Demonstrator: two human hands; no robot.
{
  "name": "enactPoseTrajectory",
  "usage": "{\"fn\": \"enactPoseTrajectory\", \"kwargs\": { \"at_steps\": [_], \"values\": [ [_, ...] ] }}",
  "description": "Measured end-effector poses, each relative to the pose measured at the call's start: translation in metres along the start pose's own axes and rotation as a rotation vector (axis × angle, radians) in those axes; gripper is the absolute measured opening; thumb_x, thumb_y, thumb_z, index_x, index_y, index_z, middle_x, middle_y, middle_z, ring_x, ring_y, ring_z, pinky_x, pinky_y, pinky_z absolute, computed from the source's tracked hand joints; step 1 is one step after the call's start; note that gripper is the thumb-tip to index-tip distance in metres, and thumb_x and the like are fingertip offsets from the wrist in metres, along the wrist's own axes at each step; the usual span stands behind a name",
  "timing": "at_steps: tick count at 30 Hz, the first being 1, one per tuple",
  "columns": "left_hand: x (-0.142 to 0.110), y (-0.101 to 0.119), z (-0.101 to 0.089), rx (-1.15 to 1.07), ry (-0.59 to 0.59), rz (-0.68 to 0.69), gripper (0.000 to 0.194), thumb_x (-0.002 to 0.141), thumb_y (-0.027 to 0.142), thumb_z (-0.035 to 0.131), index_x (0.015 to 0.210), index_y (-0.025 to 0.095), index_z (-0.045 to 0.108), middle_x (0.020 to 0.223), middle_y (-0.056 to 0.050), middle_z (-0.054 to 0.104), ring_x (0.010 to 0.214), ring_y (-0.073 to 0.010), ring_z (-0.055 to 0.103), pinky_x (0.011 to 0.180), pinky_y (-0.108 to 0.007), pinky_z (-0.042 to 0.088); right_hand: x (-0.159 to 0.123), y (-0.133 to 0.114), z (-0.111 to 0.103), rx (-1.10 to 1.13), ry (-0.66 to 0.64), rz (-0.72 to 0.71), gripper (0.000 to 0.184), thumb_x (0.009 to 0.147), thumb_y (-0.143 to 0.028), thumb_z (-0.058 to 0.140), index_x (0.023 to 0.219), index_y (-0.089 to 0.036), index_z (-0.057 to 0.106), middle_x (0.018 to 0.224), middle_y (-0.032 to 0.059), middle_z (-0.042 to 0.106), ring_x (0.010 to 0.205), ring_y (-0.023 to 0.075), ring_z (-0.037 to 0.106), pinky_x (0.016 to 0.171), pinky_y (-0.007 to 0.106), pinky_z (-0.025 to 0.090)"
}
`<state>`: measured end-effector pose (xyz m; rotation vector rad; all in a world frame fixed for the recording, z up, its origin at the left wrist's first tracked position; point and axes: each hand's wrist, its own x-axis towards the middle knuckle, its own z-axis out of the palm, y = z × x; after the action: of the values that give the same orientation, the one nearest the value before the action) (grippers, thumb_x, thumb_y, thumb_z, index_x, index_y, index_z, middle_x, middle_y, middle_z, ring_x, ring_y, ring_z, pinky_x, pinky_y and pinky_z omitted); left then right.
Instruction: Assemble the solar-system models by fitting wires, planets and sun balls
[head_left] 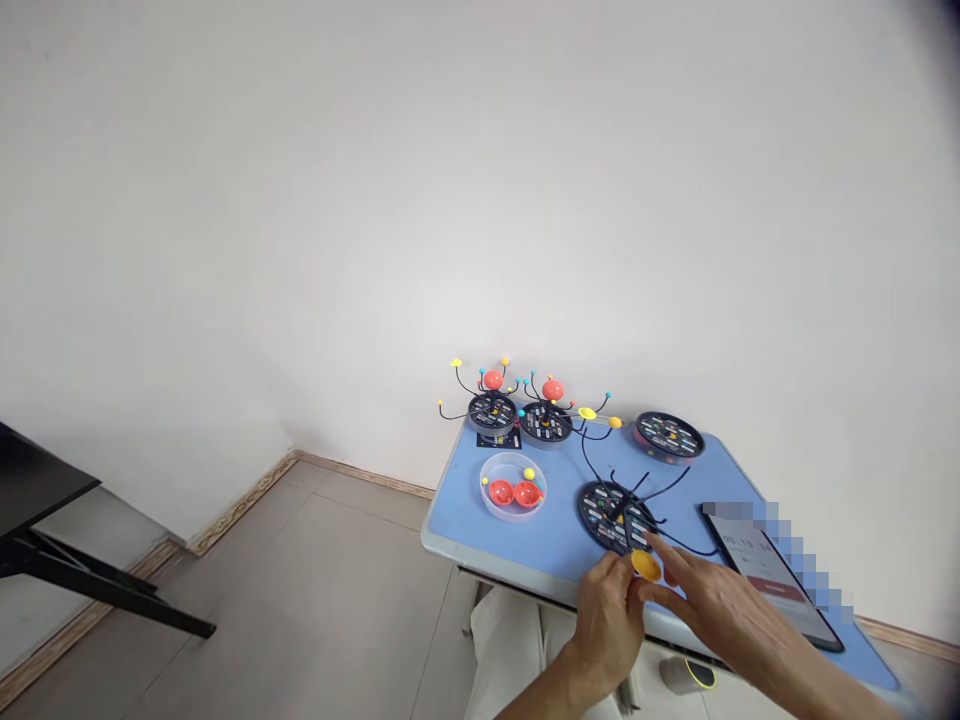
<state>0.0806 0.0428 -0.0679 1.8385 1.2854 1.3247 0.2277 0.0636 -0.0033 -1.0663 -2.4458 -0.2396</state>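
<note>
Where the blue table (510, 545) meets a white wall (480, 200), the left hand (606, 628) seems to pinch a yellow dome (646, 566) just below a black disc (609, 515), the right hand (720, 606) open beside it.

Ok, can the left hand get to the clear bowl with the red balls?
Probably yes. The left hand is by the yellow ball, and the clear bowl sits close on the blue table. The black disc lies behind the hand, not between them.

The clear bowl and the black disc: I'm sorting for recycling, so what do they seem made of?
The bowl looks like clear, glossy plastic: its contents show through the wall. The disc seems dark plastic with printed markings, though the view can't rule out metal.
</note>
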Motion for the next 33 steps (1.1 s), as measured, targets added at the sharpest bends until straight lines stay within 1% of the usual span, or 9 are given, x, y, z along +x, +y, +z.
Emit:
{"fn": "enactPoseTrajectory", "kwargs": {
  "at_steps": [5, 7, 10, 14, 17, 21, 25, 29, 33],
  "values": [
    [-0.004, 0.0, -0.005, -0.036, -0.011, -0.057, 0.029, 0.088, 0.008, 0.047, 0.109, 0.018, 0.065, 0.089, -0.007, 0.069, 0.076, -0.0205, 0.063, 0.072, -0.033, 0.053, 0.02, 0.007, -0.023, -0.021, 0.02, -0.006, 0.047, 0.102, -0.051, 0.031, 0.109, -0.021, 0.066, 0.069, 0.0039, 0.069, 0.047, 0.0196, 0.066, 0.039, 0.027, 0.042],
    [-0.009, -0.004, -0.009, -0.041, -0.005, -0.043, 0.036, 0.086, 0.007, 0.048, 0.117, 0.018, 0.063, 0.095, -0.009, 0.069, 0.082, -0.0215, 0.065, 0.076, -0.034, 0.054, 0.044, 0.006, -0.032, -0.01, -0.035, -0.017, 0.039, 0.102, -0.046, 0.036, 0.107, -0.023, 0.067, 0.072, 0.0025, 0.068, 0.048, 0.0175, 0.064, 0.04, 0.026, 0.04],
    [-0.018, -0.015, -0.019, 0.016, 0.08, -0.036, 0.035, 0.088, 0.009, 0.045, 0.116, 0.018, 0.065, 0.097, -0.011, 0.07, 0.085, -0.023, 0.067, 0.078, -0.035, 0.055, 0.093, -0.003, -0.033, -0.044, -0.154, -0.087, 0.024, 0.099, -0.028, 0.045, 0.1, -0.023, 0.069, 0.077, 0.0027, 0.067, 0.058, 0.0168, 0.065, 0.049, 0.026, 0.042],
    [-0.029, -0.038, -0.037, 0.172, 0.298, -0.006, 0.031, 0.096, 0.022, 0.038, 0.104, 0.022, 0.068, 0.084, -0.009, 0.07, 0.073, -0.0234, 0.067, 0.066, -0.034, 0.054, 0.16, -0.023, -0.001, -0.199, -0.282, -0.292, 0.021, 0.088, -0.006, 0.055, 0.081, -0.019, 0.07, 0.081, 0.0075, 0.067, 0.083, 0.0236, 0.064, 0.062, 0.03, 0.043],
    [-0.035, -0.055, -0.051, 0.227, 0.417, 0.039, 0.036, 0.1, 0.029, 0.031, 0.1, 0.024, 0.067, 0.079, -0.009, 0.069, 0.068, -0.0221, 0.067, 0.061, -0.032, 0.052, 0.192, -0.035, 0.037, -0.227, -0.32, -0.363, 0.023, 0.079, 0.001, 0.06, 0.072, -0.018, 0.071, 0.081, 0.0085, 0.068, 0.083, 0.0245, 0.062, 0.065, 0.032, 0.043],
    [-0.04, -0.069, -0.068, 0.317, 0.501, 0.026, 0.031, 0.1, 0.027, 0.037, 0.112, 0.025, 0.066, 0.085, -0.009, 0.072, 0.072, -0.0226, 0.07, 0.062, -0.031, 0.053, 0.203, -0.042, 0.076, -0.254, -0.373, -0.392, 0.025, 0.075, 0.003, 0.061, 0.066, -0.017, 0.071, 0.081, 0.012, 0.069, 0.087, 0.0269, 0.06, 0.072, 0.036, 0.045],
    [-0.035, -0.07, -0.083, 0.385, 0.548, 0.019, 0.032, 0.1, 0.029, 0.038, 0.115, 0.024, 0.066, 0.081, -0.009, 0.07, 0.066, -0.0228, 0.068, 0.058, -0.031, 0.052, 0.2, -0.044, 0.089, -0.201, -0.41, -0.332, 0.032, 0.077, 0.008, 0.054, 0.064, -0.017, 0.07, 0.081, 0.013, 0.068, 0.093, 0.0288, 0.059, 0.081, 0.041, 0.045],
    [-0.029, -0.066, -0.095, 0.383, 0.523, 0.036, 0.031, 0.101, 0.028, 0.038, 0.109, 0.023, 0.068, 0.075, -0.007, 0.068, 0.06, -0.0192, 0.066, 0.054, -0.028, 0.051, 0.208, -0.036, 0.082, -0.002, -0.458, -0.229, 0.028, 0.076, 0.005, 0.054, 0.067, -0.016, 0.07, 0.082, 0.0138, 0.069, 0.091, 0.029, 0.06, 0.081, 0.041, 0.045],
    [-0.034, -0.065, -0.096, 0.389, 0.583, 0.08, 0.032, 0.101, 0.028, 0.039, 0.107, 0.022, 0.069, 0.079, -0.007, 0.071, 0.063, -0.0178, 0.068, 0.055, -0.025, 0.052, 0.208, -0.02, 0.053, 0.327, -0.491, -0.083, 0.017, 0.08, -0.011, 0.057, 0.084, -0.017, 0.072, 0.083, 0.0093, 0.071, 0.077, 0.0215, 0.062, 0.07, 0.032, 0.048]
  ]
}}
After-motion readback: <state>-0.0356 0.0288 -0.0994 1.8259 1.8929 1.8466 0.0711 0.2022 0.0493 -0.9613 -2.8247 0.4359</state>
